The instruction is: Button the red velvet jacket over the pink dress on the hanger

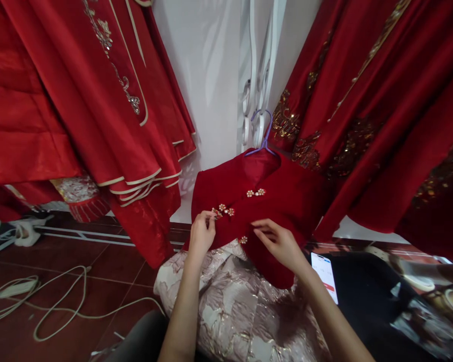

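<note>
A dark red jacket [226, 178] on a purple hanger [265, 143] lies spread in front of me, its neck opening upward. Flower-shaped jewelled clasps run down its front: an upper clasp [256, 193], a middle clasp [226, 210] and a single lower flower [243, 240]. My left hand [203, 232] is closed in a pinch at the outer end of the middle clasp, where another jewelled flower shows at the fingertips. My right hand [281, 244] hovers over the other front panel, fingers apart and holding nothing. Beneath the jacket is pale brocade fabric [230, 301] with a metallic sheen.
Red garments with cream piping [128, 115] hang at left, and sequinned red garments [362, 125] at right. A lit phone [324, 276] lies on a black surface [357, 301] beside my right forearm. A pale cable [75, 311] is looped over the tiled floor [109, 261].
</note>
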The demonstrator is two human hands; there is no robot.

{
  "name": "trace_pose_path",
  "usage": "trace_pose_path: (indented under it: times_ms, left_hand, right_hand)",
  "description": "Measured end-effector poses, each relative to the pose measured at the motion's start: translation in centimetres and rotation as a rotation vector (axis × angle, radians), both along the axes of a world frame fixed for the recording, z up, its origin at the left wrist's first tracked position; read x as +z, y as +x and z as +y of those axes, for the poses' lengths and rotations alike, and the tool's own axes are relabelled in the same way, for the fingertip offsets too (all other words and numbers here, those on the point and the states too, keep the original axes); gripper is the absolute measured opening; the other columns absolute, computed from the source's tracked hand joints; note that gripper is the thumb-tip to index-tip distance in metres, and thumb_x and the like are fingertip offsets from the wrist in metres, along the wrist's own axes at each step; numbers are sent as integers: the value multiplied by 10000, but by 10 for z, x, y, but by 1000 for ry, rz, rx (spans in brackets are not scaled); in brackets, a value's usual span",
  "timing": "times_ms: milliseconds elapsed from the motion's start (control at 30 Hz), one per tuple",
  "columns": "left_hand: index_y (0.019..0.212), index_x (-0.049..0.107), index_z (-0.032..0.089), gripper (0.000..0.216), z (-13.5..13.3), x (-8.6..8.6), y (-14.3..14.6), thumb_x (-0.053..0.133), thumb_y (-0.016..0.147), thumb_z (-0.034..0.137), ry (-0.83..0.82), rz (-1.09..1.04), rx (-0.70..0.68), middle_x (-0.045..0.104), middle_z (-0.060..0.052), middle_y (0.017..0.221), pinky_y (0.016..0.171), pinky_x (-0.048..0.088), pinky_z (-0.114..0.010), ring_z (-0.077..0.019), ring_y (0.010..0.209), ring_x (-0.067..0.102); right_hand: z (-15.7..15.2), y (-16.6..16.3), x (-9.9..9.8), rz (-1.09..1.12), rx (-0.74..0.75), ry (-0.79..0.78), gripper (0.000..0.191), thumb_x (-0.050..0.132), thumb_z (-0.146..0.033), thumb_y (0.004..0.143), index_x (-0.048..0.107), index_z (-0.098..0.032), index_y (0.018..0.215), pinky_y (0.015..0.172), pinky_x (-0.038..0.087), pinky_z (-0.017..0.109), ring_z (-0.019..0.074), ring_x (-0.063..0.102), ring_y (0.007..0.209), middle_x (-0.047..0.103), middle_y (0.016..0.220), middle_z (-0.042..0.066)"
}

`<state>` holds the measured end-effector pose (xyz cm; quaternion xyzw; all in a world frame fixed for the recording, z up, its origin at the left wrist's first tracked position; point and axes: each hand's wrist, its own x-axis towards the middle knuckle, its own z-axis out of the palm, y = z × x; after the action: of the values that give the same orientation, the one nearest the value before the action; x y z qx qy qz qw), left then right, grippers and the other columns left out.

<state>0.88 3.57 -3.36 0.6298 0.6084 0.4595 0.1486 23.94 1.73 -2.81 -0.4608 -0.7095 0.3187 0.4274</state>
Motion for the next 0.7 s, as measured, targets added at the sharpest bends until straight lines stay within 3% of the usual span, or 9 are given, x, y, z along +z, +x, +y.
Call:
trace_pose_path:
  times_ms: [67, 133, 233, 333, 500, 600, 700]
  left_hand:
    - [908, 614, 163, 199, -2, -1, -12, 482, 802, 58, -103, 63, 25, 643, -69, 888, 899, 462, -326, -177, 904, 616]
    - [890, 595, 164, 196, -7, -2, -22, 481, 777, 52, -216, 114, -34, 627, -59, 866, 864, 471, -313, -171, 863, 610]
    - [905, 567, 174, 207, -18, -1, -28, 567, 719, 84, -398, 217, -167, 629, -55, 891, 804, 471, -298, -179, 842, 611]
    - [921, 553, 182, 312, -25, 5, -25, 673, 640, 121, -462, 318, -191, 632, -59, 908, 787, 450, -293, -201, 871, 609]
    - [739, 490, 206, 191, -25, 22, -9, 666, 665, 202, -373, 316, -160, 549, 29, 663, 622, 377, -243, -135, 625, 529]
    - [636, 394, 209, 237, -24, 33, 1, 623, 697, 229, -251, 280, -32, 469, 56, 571, 577, 316, -236, -113, 539, 447]
    - [655, 360, 212, 241, -24, 37, 14, 588, 729, 240, -68, 189, 138, 442, 63, 568, 581, 311, -232, -109, 525, 431]
  right_hand:
    - [-9, 18, -4, -126, -4, -64, 152, 544, -312, 858, 639, -229, 942, 682, 552, 297, 170, 672, 763, 697, 851, 32]
    - [-12, 24, -6, -161, 22, -92, 157, 530, -326, 866, 639, -229, 923, 684, 541, 296, 170, 667, 769, 694, 843, 33]
    - [-14, 11, -12, -159, 29, -84, 173, 520, -341, 870, 613, -222, 954, 690, 521, 289, 166, 650, 796, 676, 881, 43]
    - [-18, -16, -25, -248, 4, 8, 220, 628, -298, 774, 570, -224, 973, 690, 489, 284, 183, 613, 874, 634, 959, 47]
    - [-21, -38, -33, -249, -110, 44, 196, 574, -125, 687, 491, -222, 836, 598, 402, 238, 136, 541, 678, 558, 770, -22]
    - [-19, -24, -15, -109, -92, -14, 178, 571, -124, 665, 456, -222, 759, 546, 363, 218, 109, 482, 563, 485, 627, -64]
    - [-20, 0, 11, 5, -146, -16, 157, 581, -161, 672, 455, -219, 743, 529, 352, 212, 101, 471, 549, 478, 616, -67]
